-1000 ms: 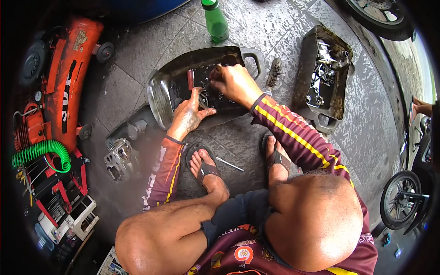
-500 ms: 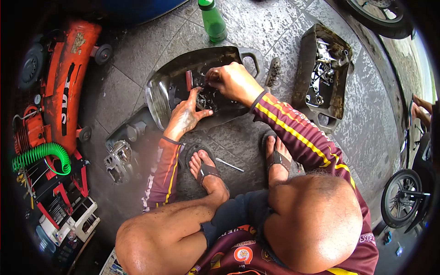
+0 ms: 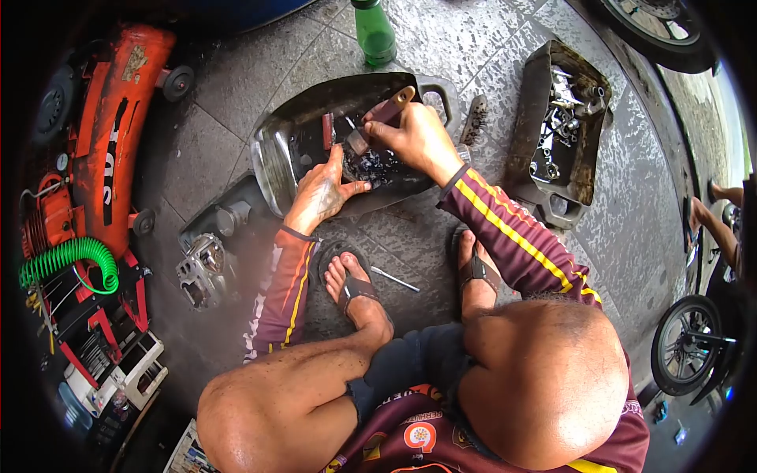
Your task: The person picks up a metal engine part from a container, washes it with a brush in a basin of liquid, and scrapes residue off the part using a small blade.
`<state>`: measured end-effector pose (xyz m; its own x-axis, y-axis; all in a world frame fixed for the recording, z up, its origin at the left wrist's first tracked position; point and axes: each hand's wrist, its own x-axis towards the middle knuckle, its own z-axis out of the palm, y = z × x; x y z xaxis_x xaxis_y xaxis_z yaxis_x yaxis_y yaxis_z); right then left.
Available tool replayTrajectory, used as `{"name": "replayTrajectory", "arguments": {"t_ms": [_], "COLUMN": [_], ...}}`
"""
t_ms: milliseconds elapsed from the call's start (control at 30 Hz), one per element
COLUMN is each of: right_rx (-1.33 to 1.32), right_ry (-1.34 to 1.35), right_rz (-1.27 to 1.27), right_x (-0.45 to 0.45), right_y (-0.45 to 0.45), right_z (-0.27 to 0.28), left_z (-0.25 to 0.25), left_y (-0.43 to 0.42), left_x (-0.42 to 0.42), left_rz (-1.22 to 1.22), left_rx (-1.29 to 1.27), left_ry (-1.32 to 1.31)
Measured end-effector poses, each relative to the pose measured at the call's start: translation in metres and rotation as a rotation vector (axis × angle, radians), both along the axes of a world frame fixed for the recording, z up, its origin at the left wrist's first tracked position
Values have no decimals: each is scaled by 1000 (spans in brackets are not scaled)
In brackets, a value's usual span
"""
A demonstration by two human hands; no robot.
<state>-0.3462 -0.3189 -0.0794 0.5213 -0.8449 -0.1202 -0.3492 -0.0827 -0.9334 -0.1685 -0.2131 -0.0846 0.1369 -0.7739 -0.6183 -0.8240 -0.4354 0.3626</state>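
Note:
A dark, cut-open container [image 3: 272,169] with a handle lies on the floor, with wet, dark contents. My right hand [image 3: 406,138] grips a brush [image 3: 393,106] with a reddish-brown handle, its head over the middle of the container. Over the near rim reaches my left hand [image 3: 325,193], thumb and index finger apart. Its fingertips are in the container beside dark, shiny parts too unclear to name; whether it holds one is hidden. A red object [image 3: 328,131] stands behind those fingertips.
At right, a second tray [image 3: 518,169] holds metal parts. A green bottle [image 3: 374,35] stands behind. A brush-like strip [image 3: 475,120], a screwdriver [image 3: 396,279] and a metal engine part [image 3: 202,272] lie on the floor. A red compressor [image 3: 118,150] is left. Another person's leg [image 3: 714,229] shows far right.
My right hand has turned and moved slightly right, and the brush in it now shows clearly. My left hand has barely moved. More of the other person's leg shows at right.

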Motion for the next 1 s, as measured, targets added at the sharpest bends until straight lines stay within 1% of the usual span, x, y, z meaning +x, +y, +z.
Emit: {"name": "replayTrajectory", "arguments": {"t_ms": [33,67,133,200,233,267,333,367,400,433,467,500,533,567,600,633,667,700,767,867,900,1000], "right_rx": [30,-13,-122,-158,-185,-94,-65,-67,-96,-125,-128,-88,-34,-76,-219,-251,-275,-276,-87,-163,-232,-189], "right_ry": [23,36,91,87,81,-50,56,56,121,187,188,125,67,72,128,192,256,259,5,33,89,80], "right_rz": [7,11,43,42,38,24,55,54,87,119,124,85,39,93,161,201,238,239,95,150,181,137], "right_x": [2,2,4,2,2,3,5,1,-3,-5,-4,-2,-2,0,-1,-5,-6,-6,-3,2,2,4], "right_y": [6,12,12,7,5,6,9,10,8,6,3,2,9,12,12,9,8,6,13,17,10,13], "right_z": [-1,1,-4,-7,1,15,9,4,0,-6,2,17,24,11,1,-9,-1,4,12,-1,-2,8], "left_z": [-4,-6,-11,-19,-23,-23,-23,-1,-3,-10,-15,-18,-31,-25,-19,-23,-22,-23,-32,-30,-26,-20], "left_y": [3,7,10,11,13,13,10,1,4,8,11,12,15,17,10,10,13,14,14,15,15,16], "left_x": [2,4,7,7,9,10,10,2,3,5,6,6,12,10,9,10,8,8,11,11,10,7], "left_rz": [24,23,-15,-42,-73,-75,-27,-2,-2,-16,-24,-13,-53,-42,-33,-39,-47,-58,-60,-56,-46,-42], "left_rx": [-31,-28,-178,-213,-239,-230,-134,-3,-12,-87,-155,-198,-263,-204,-168,-205,-233,-257,-245,-280,-244,-178], "left_ry": [38,36,88,72,55,57,87,-2,-4,15,38,71,110,105,95,76,60,50,58,100,85,51]}}
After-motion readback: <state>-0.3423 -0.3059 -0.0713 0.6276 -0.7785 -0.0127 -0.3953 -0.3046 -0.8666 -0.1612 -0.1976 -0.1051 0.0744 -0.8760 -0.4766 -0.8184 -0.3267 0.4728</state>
